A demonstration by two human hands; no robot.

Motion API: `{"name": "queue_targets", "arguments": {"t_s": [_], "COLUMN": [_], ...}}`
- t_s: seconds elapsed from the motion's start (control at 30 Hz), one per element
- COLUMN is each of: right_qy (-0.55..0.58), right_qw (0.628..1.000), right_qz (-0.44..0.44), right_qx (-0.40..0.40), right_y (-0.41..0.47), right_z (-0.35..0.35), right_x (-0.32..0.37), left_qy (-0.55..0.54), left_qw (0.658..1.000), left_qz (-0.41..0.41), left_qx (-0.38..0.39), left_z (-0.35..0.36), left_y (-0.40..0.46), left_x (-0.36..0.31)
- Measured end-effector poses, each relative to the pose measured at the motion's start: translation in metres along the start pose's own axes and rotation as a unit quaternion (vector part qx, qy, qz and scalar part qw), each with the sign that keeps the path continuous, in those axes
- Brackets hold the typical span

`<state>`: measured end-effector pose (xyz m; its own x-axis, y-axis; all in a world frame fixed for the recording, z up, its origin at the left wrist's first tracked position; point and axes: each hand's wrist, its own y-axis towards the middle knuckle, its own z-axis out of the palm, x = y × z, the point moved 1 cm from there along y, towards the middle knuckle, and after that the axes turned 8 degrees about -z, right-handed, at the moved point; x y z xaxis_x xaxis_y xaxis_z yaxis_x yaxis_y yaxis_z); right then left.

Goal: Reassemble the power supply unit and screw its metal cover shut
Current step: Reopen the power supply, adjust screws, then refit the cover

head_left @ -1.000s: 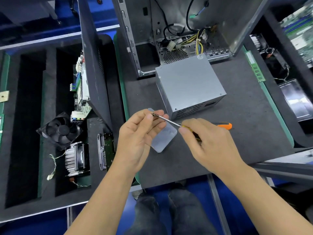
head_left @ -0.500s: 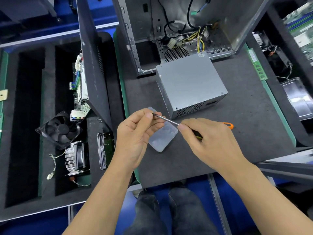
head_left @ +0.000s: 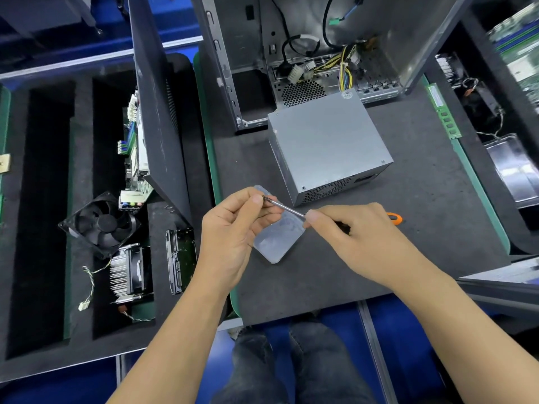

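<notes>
1. Power supply unit (head_left: 329, 147) sits closed on the table (head_left: 423, 217); its round sticker is unreadable.
2. Right hand (head_left: 358, 243) grips the screwdriver (head_left: 287, 210).
3. Left hand (head_left: 236, 231) pinches its tip.

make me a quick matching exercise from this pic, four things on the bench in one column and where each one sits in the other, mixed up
Things:
1. power supply unit
2. screwdriver
3. black fan
4. green memory stick

Places:
A. at the mat's far right edge
B. in the foam tray on the left
C. between the two hands
D. on the mat, in front of the open computer case

Pairs: 1-D, 2-C, 3-B, 4-A
</notes>
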<state>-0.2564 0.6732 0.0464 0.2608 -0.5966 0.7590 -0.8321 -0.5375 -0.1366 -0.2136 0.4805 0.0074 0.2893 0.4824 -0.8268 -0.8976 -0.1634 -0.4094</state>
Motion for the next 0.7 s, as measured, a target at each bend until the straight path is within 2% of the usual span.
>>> {"name": "queue_targets", "arguments": {"t_s": [0.13,0.23,0.33,0.4,0.47,0.53,0.57,0.7], "right_qy": [0.044,0.151,0.260,0.344,0.454,0.541,0.558,0.499], "right_qw": [0.998,0.988,0.960,0.921,0.855,0.792,0.779,0.816], "right_qz": [0.001,0.039,0.040,0.040,0.048,0.049,0.053,0.060], "right_qx": [0.034,-0.012,-0.095,-0.177,-0.247,-0.279,-0.281,-0.286], "right_y": [0.002,-0.001,-0.003,-0.002,0.000,0.004,0.006,0.011], "right_z": [-0.007,-0.016,-0.022,-0.022,-0.019,-0.014,-0.011,-0.007], "right_x": [0.000,-0.010,-0.013,-0.012,-0.013,-0.011,-0.009,-0.003], "left_qy": [-0.005,-0.014,-0.032,-0.041,-0.051,-0.060,-0.062,-0.078], "left_qw": [1.000,1.000,0.999,0.999,0.998,0.997,0.997,0.995], "left_qz": [-0.002,0.002,0.002,-0.003,-0.013,-0.025,-0.030,-0.059], "left_qx": [-0.012,-0.022,-0.028,-0.032,-0.036,-0.038,-0.038,-0.035], "left_z": [0.001,0.002,0.000,0.001,0.007,0.014,0.019,0.035], "left_y": [0.003,0.005,0.007,0.007,0.006,0.005,0.004,0.001], "left_x": [-0.003,-0.004,-0.006,-0.006,-0.003,0.002,0.003,0.008]}}
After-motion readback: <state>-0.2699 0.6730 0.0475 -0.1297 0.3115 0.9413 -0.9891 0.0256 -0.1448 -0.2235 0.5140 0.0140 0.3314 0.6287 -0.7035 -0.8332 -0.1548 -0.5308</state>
